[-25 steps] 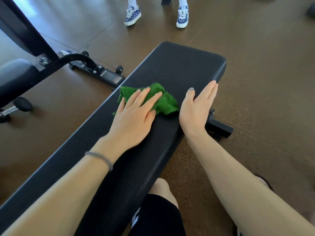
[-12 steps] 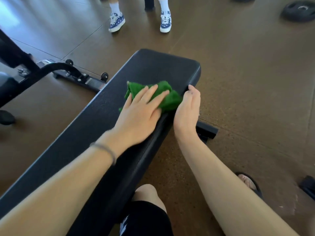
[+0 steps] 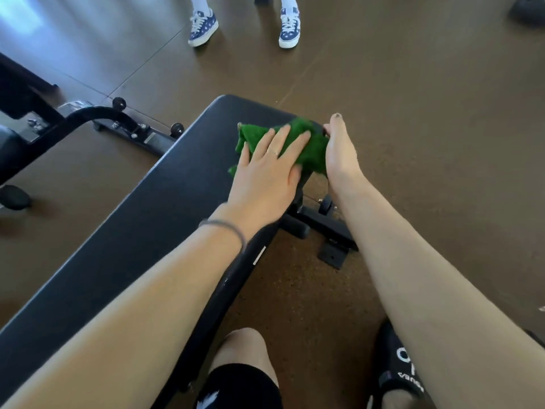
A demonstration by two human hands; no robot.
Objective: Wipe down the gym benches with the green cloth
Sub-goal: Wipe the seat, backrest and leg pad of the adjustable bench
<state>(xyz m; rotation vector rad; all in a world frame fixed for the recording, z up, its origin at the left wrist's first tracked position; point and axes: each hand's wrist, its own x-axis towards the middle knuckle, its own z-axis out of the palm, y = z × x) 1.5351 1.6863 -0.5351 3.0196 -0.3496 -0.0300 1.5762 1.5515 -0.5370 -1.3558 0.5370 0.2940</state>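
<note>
Head view, frame centre: left hand [image 3: 267, 180] lies flat, fingers spread, on one crumpled green cloth [image 3: 306, 149]; right hand [image 3: 339, 154] cups one black padded bench's [image 3: 141, 231] edge, fingers hidden, grip unclear.

Premises: gym floor area.
Black padded bench [image 3: 153, 208] on a steel frame, a second machine's wheeled black base [image 3: 138, 132] alongside, brown speckled rubber flooring [image 3: 413, 128], and a bystander's blue patterned sneakers [image 3: 203, 27] at the far edge.

Green cloth [image 3: 306, 149] half buried under the left hand [image 3: 265, 175], right hand's [image 3: 339, 154] fingers tucked behind the bench [image 3: 141, 231] edge, bystander's sneakers [image 3: 203, 28] cropped at the ankles.
</note>
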